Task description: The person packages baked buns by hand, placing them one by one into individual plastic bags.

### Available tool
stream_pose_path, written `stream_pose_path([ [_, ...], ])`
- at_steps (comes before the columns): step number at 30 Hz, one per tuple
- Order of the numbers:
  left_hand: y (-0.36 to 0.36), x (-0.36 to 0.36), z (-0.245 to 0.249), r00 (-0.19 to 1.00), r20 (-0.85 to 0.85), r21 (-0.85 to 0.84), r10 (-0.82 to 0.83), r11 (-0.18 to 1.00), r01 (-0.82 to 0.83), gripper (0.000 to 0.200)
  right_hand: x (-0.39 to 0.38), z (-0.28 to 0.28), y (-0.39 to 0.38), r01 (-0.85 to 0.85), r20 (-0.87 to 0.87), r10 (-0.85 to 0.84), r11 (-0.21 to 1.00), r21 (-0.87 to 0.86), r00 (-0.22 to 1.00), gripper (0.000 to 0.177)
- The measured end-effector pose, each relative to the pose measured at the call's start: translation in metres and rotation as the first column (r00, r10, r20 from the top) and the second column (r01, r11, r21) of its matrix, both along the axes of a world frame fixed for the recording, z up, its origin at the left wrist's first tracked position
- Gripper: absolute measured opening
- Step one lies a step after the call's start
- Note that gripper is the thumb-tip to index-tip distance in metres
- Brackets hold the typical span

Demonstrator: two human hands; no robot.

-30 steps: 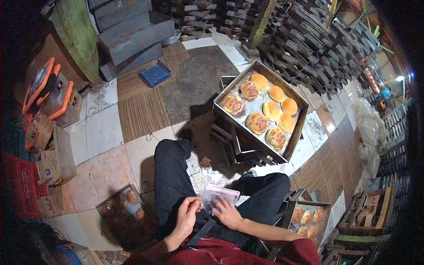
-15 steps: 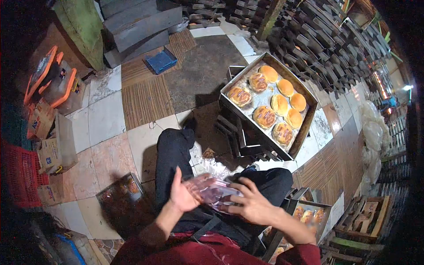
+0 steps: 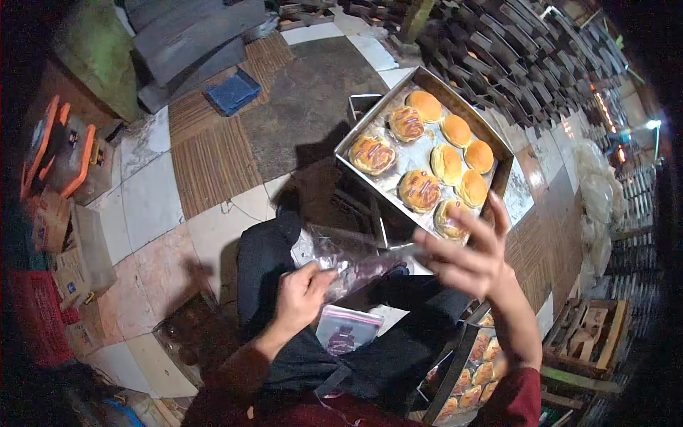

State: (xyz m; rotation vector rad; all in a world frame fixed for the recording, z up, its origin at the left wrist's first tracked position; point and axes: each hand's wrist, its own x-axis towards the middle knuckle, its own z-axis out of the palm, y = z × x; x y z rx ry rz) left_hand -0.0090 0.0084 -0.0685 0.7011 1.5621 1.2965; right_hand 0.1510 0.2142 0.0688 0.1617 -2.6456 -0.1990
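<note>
Head view, one moment logged. I see the left hand (image 3: 302,292) closed on one clear plastic bag (image 3: 352,265), thumb and fingers pinching its near end. The bag stretches up and right from that grip, above the dark-trousered lap. The right hand (image 3: 466,252) is raised and holds nothing, with its fingers (image 3: 455,219) spread wide. It is just beside the bag's far end, and I cannot tell whether they touch. Its fingertips overlap the near edge of the rectangular metal baking tray (image 3: 356,132).

I count nine round golden buns (image 3: 446,164) on that tray: five plain, four with purple drizzle, and the nearest is partly hidden behind the fingers. One flat stack of pink-striped zip bags (image 3: 343,331) lies on the lap below the left hand. A second metal tray of buns (image 3: 478,359) sits at lower right; count unclear.
</note>
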Motion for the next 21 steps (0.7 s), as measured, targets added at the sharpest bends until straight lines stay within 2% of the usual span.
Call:
stream_pose_path([
  [1,0.014,0.000,-0.003,0.994,-0.004,0.017,0.105,0.994,-0.105,0.035,-0.010,-0.011,0.022,-0.012,-0.043,0.010,0.999,-0.046,0.999,0.012],
  [2,0.028,-0.002,-0.001,0.996,0.066,0.079,0.053,0.995,-0.058,0.041,-0.020,-0.026,0.044,0.185,-0.036,-0.239,0.831,-0.524,0.970,0.019],
  [3,0.035,-0.003,-0.020,0.996,0.074,0.074,0.051,0.996,-0.057,0.041,-0.030,-0.045,0.068,0.294,0.094,-0.439,0.415,-0.861,0.894,0.026],
  [4,0.040,-0.005,-0.052,0.912,0.402,0.148,0.082,0.977,-0.153,0.043,-0.033,-0.066,0.111,0.227,-0.031,-0.339,0.691,-0.687,0.940,0.031],
  [5,0.045,-0.007,-0.071,0.724,0.686,0.184,0.072,0.946,-0.268,0.045,-0.039,-0.084,0.147,0.223,0.005,-0.409,0.486,-0.845,0.912,0.029],
  [6,0.047,-0.009,-0.070,0.661,0.744,0.146,0.092,0.944,-0.296,0.046,-0.035,-0.109,0.189,0.442,0.188,-0.498,0.460,-0.770,0.846,0.031],
  [7,0.049,-0.009,-0.066,0.659,0.746,0.138,0.095,0.946,-0.293,0.046,-0.025,-0.136,0.222,0.635,0.351,-0.579,0.411,-0.653,0.736,0.034],
  [9,0.056,-0.009,-0.059,0.647,0.761,0.204,0.050,0.928,-0.311,0.043,-0.012,-0.178,0.252,0.846,0.372,-0.772,0.390,-0.365,0.516,0.044],
  [10,0.058,-0.011,-0.063,0.657,0.754,0.270,-0.017,0.919,-0.287,0.040,-0.009,-0.186,0.260,0.868,0.497,-0.734,0.259,-0.424,0.462,0.057],
  [11,0.061,-0.012,-0.062,0.659,0.752,0.270,-0.013,0.918,-0.289,0.040,-0.004,-0.191,0.269,0.865,0.497,-0.732,0.261,-0.428,0.466,0.057],
  [13,0.064,-0.009,-0.050,0.686,0.718,0.142,0.123,0.938,-0.317,0.041,-0.009,-0.160,0.254,0.883,0.673,-0.614,0.091,-0.460,0.413,0.065],
  [14,0.064,-0.009,-0.050,0.686,0.716,0.136,0.130,0.938,-0.319,0.041,-0.005,-0.153,0.256,0.898,0.767,-0.499,0.053,-0.437,0.403,0.067],
  [15,0.064,-0.009,-0.050,0.699,0.702,0.104,0.136,0.952,-0.289,0.039,-0.002,-0.147,0.254,0.898,0.769,-0.496,0.053,-0.437,0.404,0.067],
  [17,0.062,-0.009,-0.050,0.725,0.675,0.051,0.137,0.972,-0.230,0.036,0.011,-0.138,0.240,0.834,0.668,-0.544,0.503,-0.225,0.508,0.061],
  [18,0.063,-0.009,-0.047,0.680,0.720,0.014,0.140,0.976,-0.217,0.032,0.023,-0.145,0.231,0.794,0.582,-0.544,0.480,-0.374,0.604,0.054],
  [19,0.063,-0.009,-0.044,0.681,0.719,0.018,0.137,0.976,-0.216,0.032,0.029,-0.145,0.221,0.820,0.582,-0.589,0.293,-0.492,0.560,0.046],
  [20,0.065,-0.007,-0.041,0.762,0.643,0.082,0.078,0.982,-0.169,0.032,0.037,-0.141,0.209,0.642,0.460,-0.612,0.103,-0.759,0.643,0.042],
  [21,0.066,-0.005,-0.040,0.834,0.552,0.149,0.018,0.982,-0.119,0.031,0.034,-0.128,0.188,0.361,0.314,-0.660,-0.069,-0.930,0.683,0.038],
])
